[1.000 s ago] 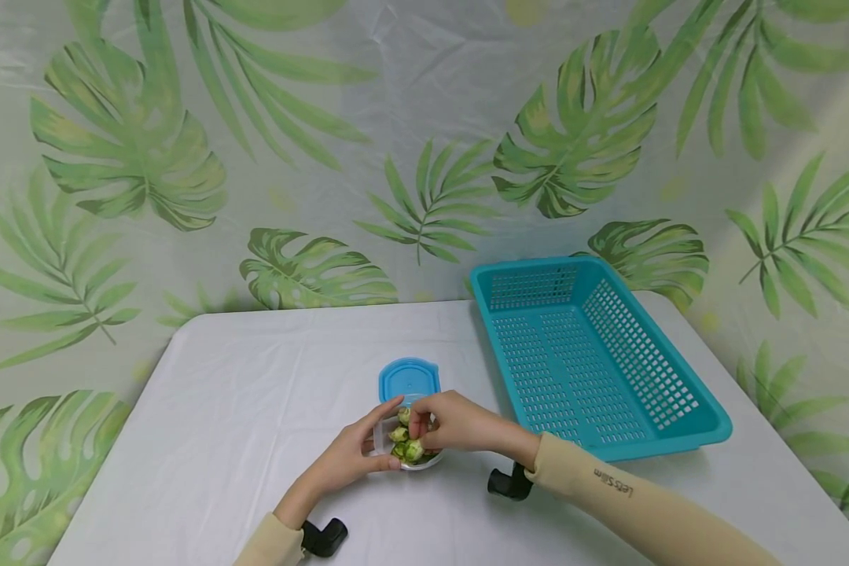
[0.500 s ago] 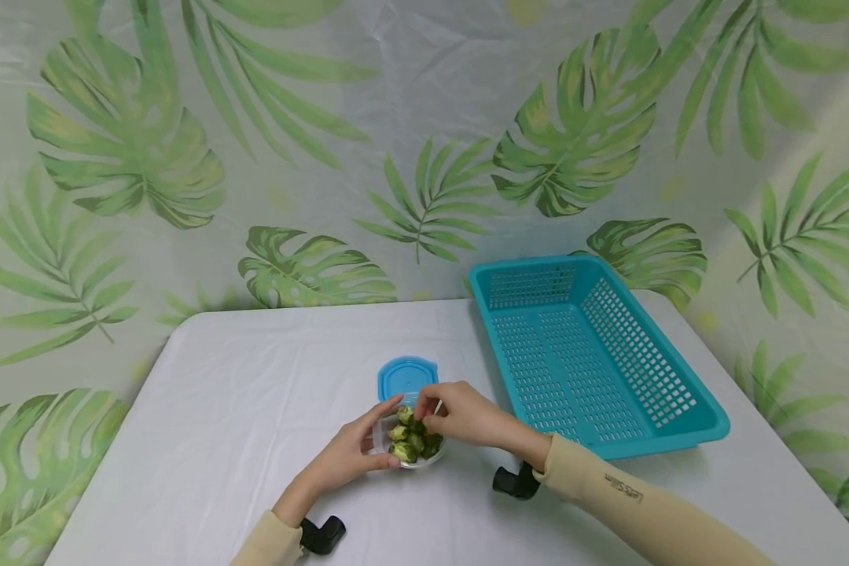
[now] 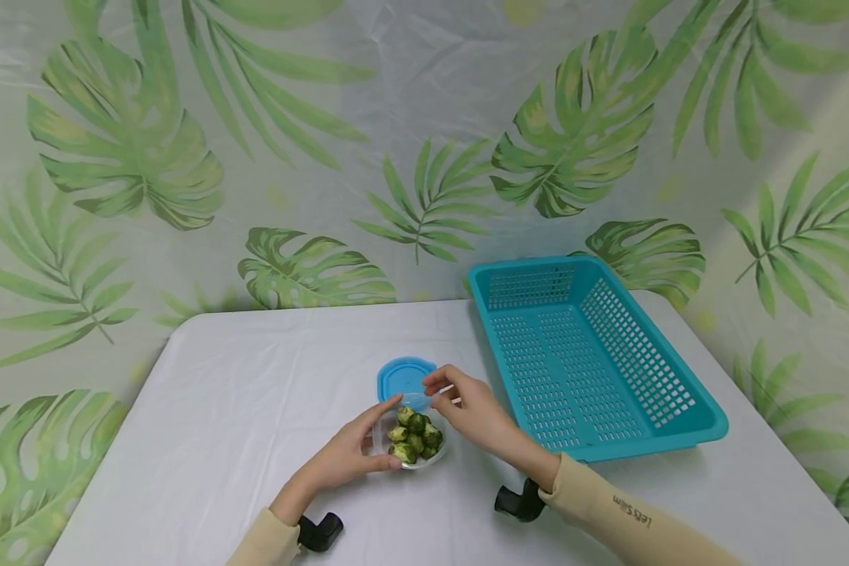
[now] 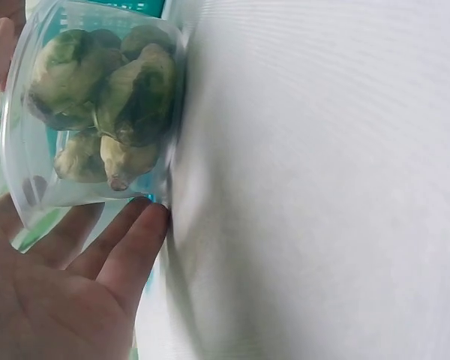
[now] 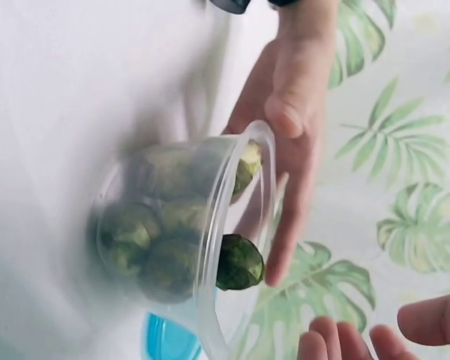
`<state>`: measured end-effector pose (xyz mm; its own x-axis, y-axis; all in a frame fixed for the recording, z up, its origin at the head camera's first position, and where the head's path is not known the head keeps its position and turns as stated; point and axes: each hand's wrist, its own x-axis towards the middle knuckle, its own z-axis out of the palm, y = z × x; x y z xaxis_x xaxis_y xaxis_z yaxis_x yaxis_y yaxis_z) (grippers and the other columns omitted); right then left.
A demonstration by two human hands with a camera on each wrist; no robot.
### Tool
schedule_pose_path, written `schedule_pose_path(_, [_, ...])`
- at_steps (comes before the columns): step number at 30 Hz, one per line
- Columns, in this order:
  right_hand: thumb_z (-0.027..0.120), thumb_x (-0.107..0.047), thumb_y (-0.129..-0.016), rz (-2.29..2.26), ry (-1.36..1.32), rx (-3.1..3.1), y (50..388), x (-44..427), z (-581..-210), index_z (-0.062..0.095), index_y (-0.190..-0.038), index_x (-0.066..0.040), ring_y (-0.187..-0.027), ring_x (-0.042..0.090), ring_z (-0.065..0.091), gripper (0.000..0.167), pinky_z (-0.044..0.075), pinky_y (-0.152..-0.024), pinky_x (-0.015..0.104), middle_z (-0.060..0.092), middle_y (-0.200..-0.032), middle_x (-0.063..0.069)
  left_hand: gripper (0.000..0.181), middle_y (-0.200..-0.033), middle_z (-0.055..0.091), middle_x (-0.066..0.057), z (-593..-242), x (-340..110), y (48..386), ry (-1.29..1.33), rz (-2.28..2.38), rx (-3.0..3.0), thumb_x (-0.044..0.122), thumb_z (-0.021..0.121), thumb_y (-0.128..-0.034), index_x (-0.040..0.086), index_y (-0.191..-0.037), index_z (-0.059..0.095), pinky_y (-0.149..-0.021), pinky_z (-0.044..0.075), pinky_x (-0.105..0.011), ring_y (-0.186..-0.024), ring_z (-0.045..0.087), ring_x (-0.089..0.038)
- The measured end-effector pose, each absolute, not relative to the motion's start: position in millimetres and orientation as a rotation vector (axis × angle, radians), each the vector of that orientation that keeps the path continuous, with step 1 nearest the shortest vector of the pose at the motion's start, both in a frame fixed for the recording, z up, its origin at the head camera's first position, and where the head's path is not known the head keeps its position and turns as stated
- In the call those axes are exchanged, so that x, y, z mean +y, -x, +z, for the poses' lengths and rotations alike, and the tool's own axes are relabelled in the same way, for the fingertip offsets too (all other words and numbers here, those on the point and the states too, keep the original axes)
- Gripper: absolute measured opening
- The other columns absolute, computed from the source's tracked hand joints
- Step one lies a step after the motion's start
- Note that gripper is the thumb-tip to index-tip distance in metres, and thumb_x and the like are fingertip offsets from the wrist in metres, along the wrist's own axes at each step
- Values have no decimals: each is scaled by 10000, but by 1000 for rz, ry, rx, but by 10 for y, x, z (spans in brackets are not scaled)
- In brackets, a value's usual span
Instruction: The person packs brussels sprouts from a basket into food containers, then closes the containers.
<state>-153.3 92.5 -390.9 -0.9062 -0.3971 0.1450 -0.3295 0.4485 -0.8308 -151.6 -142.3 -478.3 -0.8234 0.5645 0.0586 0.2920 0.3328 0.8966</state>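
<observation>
A clear plastic container (image 3: 386, 442) stands on the white table, filled with several Brussels sprouts (image 3: 415, 435). My left hand (image 3: 350, 452) holds it from the left, thumb at the near side and index finger at the far rim. In the left wrist view, its fingers (image 4: 127, 255) lie against the container wall. My right hand (image 3: 467, 405) hovers just above and right of the container, fingers loosely bent, nothing between them. In the right wrist view, its fingertips (image 5: 326, 341) are apart from the rim. Right behind the container lies a blue lid (image 3: 403, 376), partly covered by the right fingers.
A large teal perforated basket (image 3: 580, 358) sits at the right of the table, close to the right forearm. White cloth (image 3: 255, 393) covers the tabletop. Behind it hangs a leaf-printed curtain (image 3: 424, 196). A black wrist camera (image 3: 520, 501) is strapped on each arm.
My right hand has risen out of the container, back and to the right, and its fingers have loosened. The sprouts now show fully. My left hand has stayed on the container.
</observation>
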Motion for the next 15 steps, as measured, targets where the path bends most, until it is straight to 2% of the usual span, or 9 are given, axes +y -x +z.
schedule_pose_path(7, [555,0,-950,-1679,560,2605,1491,857,-3951,574,-1185,-39,-1004,267,595,238,494,-855,440,621,-1115,114,752,-1540,271,-107,-4678,-1416,1554,-759,1606,2334,163,653,-926,159,-1536,215,-1018,348,-575,-1364,290,-380])
schedule_pose_path(15, [515,3,-962,-1873,459,2552,1542,761,-4120,513,-1248,20,-1088,357,543,287,456,-910,482,545,-1238,188,612,-1504,339,-129,-4646,-1393,1685,-649,1795,2324,191,565,-985,164,-1518,264,-1051,368,-406,-1330,387,-299])
